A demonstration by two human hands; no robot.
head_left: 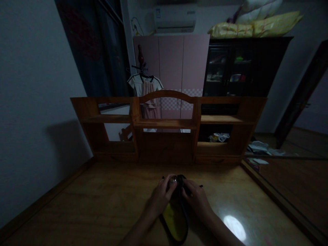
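Note:
On the wooden tabletop lies a dark-edged sandal [175, 220] with a yellow insole, its rounded heel end toward me. My left hand [163, 190] is closed on the left of its dark far part, where a small shiny round piece [174, 179] shows by the thumb and fingertips. Closed on the right of the same dark part is my right hand [194, 193], fingers bent against a black strap or upper [181, 177]. The two hands nearly meet. Poor light and my fingers hide how the dark part is fastened.
A wooden shelf unit [166, 123] stands along the tabletop's far edge. The wall [30, 102] borders the left side, and a raised wooden edge [276, 196] runs along the right. Behind are a pink wardrobe [171, 61], a dark cabinet [258, 68] and hanging clothes [150, 89].

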